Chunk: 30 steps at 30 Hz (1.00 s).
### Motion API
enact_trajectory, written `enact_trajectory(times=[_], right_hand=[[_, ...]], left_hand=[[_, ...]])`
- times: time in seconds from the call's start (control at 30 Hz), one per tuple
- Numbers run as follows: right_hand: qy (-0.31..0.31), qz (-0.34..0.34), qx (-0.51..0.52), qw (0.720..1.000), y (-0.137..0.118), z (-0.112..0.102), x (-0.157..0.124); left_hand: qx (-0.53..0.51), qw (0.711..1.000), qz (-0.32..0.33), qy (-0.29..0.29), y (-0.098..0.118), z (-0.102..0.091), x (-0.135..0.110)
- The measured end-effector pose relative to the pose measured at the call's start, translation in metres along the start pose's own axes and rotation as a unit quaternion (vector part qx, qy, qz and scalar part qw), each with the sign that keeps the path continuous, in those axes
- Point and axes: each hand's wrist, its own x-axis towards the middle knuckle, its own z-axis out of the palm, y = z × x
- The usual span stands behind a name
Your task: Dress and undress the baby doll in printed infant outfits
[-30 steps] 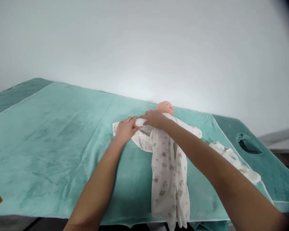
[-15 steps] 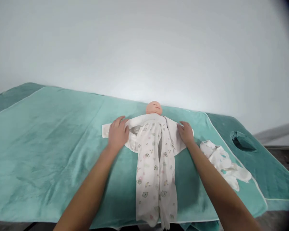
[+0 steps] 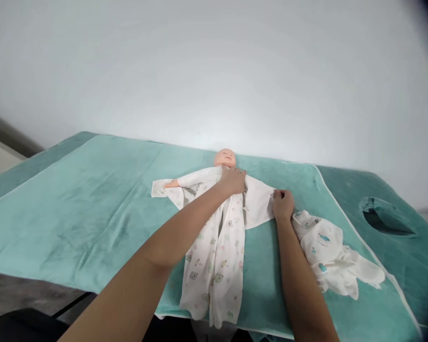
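A baby doll point(image 3: 225, 157) lies on its back with its head toward the wall. Spread over its body is a white baby romper point(image 3: 214, 285) with small animal prints, its legs reaching toward me. On the left side the doll's bare hand point(image 3: 172, 184) shows beside a flat sleeve point(image 3: 158, 188). My left hand point(image 3: 233, 181) is across the doll's upper chest, fingers curled on the cloth at the shoulder. Closed at the cuff of the right-side sleeve point(image 3: 258, 202) is my right hand point(image 3: 283, 204), arm held out sideways. Its fingertips are partly hidden.
Another white baby garment point(image 3: 328, 247) with blue prints lies crumpled at the right. A teal cover point(image 3: 103, 204) lies over the bed, which has an oval face hole point(image 3: 386, 216) on the right. A white wall point(image 3: 214, 71) stands behind.
My left hand has moved right from the left-side sleeve to the doll's chest, uncovering the doll's hand. My right hand has closed at the sleeve end. The view has shifted slightly.
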Motion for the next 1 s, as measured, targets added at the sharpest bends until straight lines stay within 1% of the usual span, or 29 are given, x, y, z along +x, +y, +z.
enact_trajectory(times=[0.07,0.13,0.23,0.3,0.37,0.43,0.5,0.57,0.7,0.77,0.8,0.87,0.9,1.0], right_hand=[[0.02,0.019,0.023,0.999,-0.001,-0.002,0.001],[0.039,0.034,0.041,0.998,-0.004,-0.004,0.001],[0.052,0.047,0.057,0.996,-0.01,-0.005,0.0],[0.053,0.051,0.06,0.996,-0.012,-0.004,-0.002],[0.051,0.053,0.059,0.995,-0.012,-0.002,-0.003],[0.05,0.055,0.059,0.995,-0.008,0.001,-0.003],[0.052,0.056,0.062,0.995,-0.002,0.004,-0.001],[0.062,0.059,0.067,0.994,0.005,0.005,0.002],[0.098,0.079,0.093,0.988,0.009,0.003,0.006],[0.113,0.095,0.108,0.983,0.007,0.0,0.006],[0.119,0.101,0.115,0.981,0.005,-0.001,0.005],[0.12,0.102,0.129,0.979,0.002,-0.002,0.003],[0.115,0.096,0.137,0.979,0.001,-0.002,0.002],[0.085,0.068,0.164,0.98,-0.001,0.0,0.0]], left_hand=[[0.004,1.0,-0.016,-0.014,-0.007,-0.007,-0.006],[0.01,0.999,-0.037,-0.025,-0.017,-0.008,-0.008],[0.035,0.996,-0.07,-0.034,-0.028,0.002,0.0],[0.055,0.995,-0.074,-0.031,-0.024,0.014,0.009],[0.071,0.995,-0.068,-0.023,-0.011,0.025,0.015],[0.089,0.994,-0.068,-0.015,0.004,0.027,0.015],[0.095,0.993,-0.064,-0.01,0.011,0.021,0.009],[0.088,0.995,-0.055,-0.002,0.008,0.007,0.0],[0.063,0.997,-0.04,0.035,-0.024,-0.025,-0.021],[0.061,0.996,-0.037,0.051,-0.038,-0.034,-0.028],[0.064,0.995,-0.04,0.058,-0.042,-0.035,-0.03],[0.069,0.994,-0.049,0.068,-0.043,-0.031,-0.028],[0.068,0.994,-0.053,0.068,-0.039,-0.025,-0.026],[0.055,0.996,-0.051,0.047,-0.014,-0.003,-0.014]])
